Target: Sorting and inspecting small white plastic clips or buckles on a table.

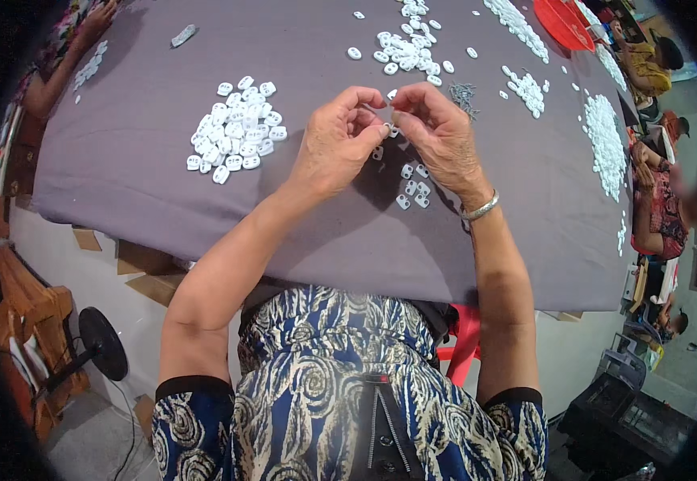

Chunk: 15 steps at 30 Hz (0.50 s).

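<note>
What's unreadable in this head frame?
- White piece: pinched between left hand and right hand, fingers cover most of it; shape unclear.
- Small grey parts: too small to identify.
- Red tray: cut off by top edge.

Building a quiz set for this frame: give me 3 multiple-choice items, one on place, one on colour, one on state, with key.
1. Where is the heap of white plastic pieces nearest the left hand?
A. to its left on the table
B. on the floor
C. in a red tray

2. What colour is the table cover?
A. green
B. grey-purple
C. yellow

3. How do the two hands stand?
A. flat on the table
B. hanging at the sides
C. raised together, fingertips pinching a small white piece

Key: A, the heap lies left of that hand; B, the cloth is grey-purple; C, the left hand and right hand meet on the piece.
</note>
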Tool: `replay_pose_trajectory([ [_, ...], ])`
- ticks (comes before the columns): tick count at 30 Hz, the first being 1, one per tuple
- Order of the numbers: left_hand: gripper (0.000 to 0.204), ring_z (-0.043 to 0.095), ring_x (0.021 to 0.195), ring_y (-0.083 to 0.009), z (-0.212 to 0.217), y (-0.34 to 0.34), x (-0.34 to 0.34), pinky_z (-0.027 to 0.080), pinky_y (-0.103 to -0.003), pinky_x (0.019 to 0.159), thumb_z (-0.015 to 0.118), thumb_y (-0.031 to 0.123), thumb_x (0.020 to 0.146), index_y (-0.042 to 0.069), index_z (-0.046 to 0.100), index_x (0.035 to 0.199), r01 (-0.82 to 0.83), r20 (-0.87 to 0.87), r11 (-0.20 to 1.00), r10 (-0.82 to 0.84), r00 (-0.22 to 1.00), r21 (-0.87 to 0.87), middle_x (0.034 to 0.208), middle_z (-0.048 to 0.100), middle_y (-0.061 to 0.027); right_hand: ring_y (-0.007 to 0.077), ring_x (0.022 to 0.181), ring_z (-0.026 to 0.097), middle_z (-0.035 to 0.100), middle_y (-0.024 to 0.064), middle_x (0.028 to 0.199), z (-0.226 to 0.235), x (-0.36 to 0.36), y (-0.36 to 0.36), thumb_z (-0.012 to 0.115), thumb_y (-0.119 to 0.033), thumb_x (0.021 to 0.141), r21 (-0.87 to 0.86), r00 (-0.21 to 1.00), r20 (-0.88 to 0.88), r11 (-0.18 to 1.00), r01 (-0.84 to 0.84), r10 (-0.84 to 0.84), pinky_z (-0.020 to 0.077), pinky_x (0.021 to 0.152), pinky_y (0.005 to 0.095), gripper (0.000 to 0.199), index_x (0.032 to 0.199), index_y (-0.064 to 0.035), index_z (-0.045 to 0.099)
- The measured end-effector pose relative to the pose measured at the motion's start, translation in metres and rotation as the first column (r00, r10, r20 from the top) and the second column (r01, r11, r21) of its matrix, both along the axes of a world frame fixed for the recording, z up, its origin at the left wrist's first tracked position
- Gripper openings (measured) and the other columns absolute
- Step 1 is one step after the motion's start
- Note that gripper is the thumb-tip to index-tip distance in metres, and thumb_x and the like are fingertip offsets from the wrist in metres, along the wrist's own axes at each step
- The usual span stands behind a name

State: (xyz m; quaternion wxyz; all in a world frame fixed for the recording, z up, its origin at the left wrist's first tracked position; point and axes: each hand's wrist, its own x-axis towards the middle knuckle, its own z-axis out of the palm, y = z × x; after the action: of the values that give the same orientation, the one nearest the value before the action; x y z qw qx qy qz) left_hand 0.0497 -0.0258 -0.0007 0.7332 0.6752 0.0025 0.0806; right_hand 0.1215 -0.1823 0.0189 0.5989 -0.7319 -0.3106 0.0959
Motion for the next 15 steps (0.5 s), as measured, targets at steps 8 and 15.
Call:
replay_pose_trajectory([
  [8, 0.028, 0.053, 0.071, -0.0043, -0.001, -0.003, 0.0, 0.044, -0.018, 0.06, 0.061, -0.001, 0.087, -0.001, 0.054, 0.114, -0.025, 0.021, 1.0, 0.025, 0.999, -0.009, 0.086, 0.059, -0.0013, 0.0034, 0.078, 0.055, 0.058, -0.0027, 0.087, 0.005, -0.002, 0.001, 0.057, 0.002, 0.089, -0.136, 0.993, 0.122, 0.991, 0.016, 0.001, 0.0467, 0.067, 0.019, 0.014, 0.102, -0.0024, 0.059],
  [15, 0.027, 0.054, 0.072, -0.0056, -0.001, -0.009, -0.001, 0.046, -0.019, 0.061, 0.06, -0.003, 0.087, -0.001, 0.054, 0.113, -0.107, 0.047, 0.994, 0.108, 0.993, -0.032, 0.087, 0.059, -0.0021, 0.015, 0.07, 0.064, 0.065, 0.0091, 0.078, 0.0, -0.007, 0.009, 0.06, 0.0, 0.082, -0.082, 0.963, 0.249, 0.989, 0.127, -0.103, 0.0521, 0.065, 0.0279, 0.018, 0.099, -0.0029, 0.06],
])
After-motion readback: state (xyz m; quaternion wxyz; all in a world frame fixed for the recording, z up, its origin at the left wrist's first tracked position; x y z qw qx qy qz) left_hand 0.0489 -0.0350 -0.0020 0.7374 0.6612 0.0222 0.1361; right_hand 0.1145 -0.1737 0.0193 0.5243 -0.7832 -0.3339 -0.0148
